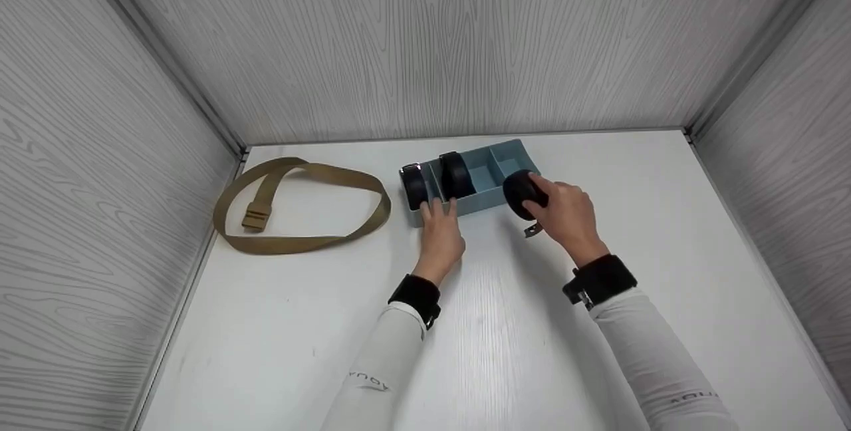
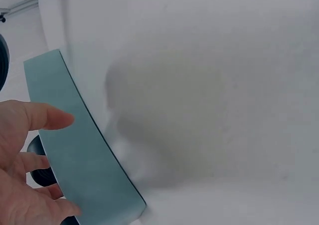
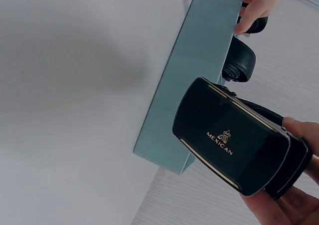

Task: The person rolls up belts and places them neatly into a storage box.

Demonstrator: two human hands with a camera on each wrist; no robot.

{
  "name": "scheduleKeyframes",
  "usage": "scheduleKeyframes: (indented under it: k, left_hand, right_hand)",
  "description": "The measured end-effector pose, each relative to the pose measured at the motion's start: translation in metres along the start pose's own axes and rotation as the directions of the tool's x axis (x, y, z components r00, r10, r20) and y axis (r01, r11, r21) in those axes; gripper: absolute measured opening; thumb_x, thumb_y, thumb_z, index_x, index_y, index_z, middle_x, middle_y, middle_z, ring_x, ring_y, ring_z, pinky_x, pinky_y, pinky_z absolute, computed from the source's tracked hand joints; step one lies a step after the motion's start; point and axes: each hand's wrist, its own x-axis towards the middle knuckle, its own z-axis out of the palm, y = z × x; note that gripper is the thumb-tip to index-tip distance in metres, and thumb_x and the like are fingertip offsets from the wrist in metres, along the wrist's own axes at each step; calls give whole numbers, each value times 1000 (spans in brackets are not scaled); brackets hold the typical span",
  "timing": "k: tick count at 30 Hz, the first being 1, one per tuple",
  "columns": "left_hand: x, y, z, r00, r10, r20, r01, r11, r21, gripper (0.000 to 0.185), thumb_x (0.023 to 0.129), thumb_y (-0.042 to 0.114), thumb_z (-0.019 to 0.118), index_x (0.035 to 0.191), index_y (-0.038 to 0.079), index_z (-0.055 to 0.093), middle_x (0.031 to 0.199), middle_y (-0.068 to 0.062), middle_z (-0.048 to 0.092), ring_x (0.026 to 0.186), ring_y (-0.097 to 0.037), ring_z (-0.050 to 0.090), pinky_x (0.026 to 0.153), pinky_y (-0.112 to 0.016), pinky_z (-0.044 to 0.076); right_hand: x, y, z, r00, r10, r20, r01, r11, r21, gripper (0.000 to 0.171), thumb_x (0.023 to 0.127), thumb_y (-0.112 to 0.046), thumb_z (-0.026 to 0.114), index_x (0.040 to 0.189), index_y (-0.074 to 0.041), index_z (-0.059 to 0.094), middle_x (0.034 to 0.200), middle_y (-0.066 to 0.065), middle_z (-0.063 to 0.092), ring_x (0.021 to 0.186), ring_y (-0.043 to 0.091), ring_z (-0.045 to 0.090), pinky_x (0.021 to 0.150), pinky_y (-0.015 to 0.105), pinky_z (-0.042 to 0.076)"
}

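White tabletop (image 1: 505, 324): the left hand (image 1: 440, 233) rests relaxed fingers on a blue divided tray (image 1: 495, 171). The right hand (image 1: 565, 213) grips a rolled black belt (image 1: 521, 193) at the tray's end; a tan strap (image 1: 299, 201) lies well apart.

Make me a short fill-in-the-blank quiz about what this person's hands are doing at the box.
1. The right hand holds a rolled black belt whose buckle bears the word ____.
2. The left hand rests on the front wall of the blue-grey ____, which has three compartments.
3. The number of rolled black belts already standing in the box is ____.
4. The loose strap lying left of the box is ____ in colour.

Missing words: MEXICAN; box; two; tan
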Motion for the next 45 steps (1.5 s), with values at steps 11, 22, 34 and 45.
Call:
scheduleKeyframes:
  k: [11,22,34,45]
  left_hand:
    - [-12,20,7,991,90,103,-95,994,47,78,81,9,74,151,15,40,149,-19,34,139,-40,23,90,-29,48]
    - [-20,30,12,979,161,125,-182,967,180,76,87,13,70,153,15,34,148,-21,32,139,-40,23,85,-28,50]
    - [-27,36,18,965,258,55,-260,899,351,74,86,20,72,151,11,37,141,-21,40,132,-40,33,106,-39,36]
    - [-26,36,20,955,298,-7,-265,861,435,65,89,22,70,147,9,44,133,-17,46,127,-37,40,106,-41,37]
  right_hand:
    - [31,-4,7,980,137,-144,-141,990,-21,51,87,-21,75,133,-5,61,100,28,68,84,44,66,69,54,51]
    - [36,14,42,964,225,-142,-235,970,-60,51,89,-19,72,134,1,57,100,32,67,74,44,67,63,54,53]
    - [29,17,67,956,294,17,-285,940,-189,49,91,-23,70,130,5,57,98,32,67,76,44,67,64,52,53]
    - [20,30,58,927,277,251,-273,961,-49,65,100,-29,55,152,0,29,136,36,44,117,49,51,92,58,44]
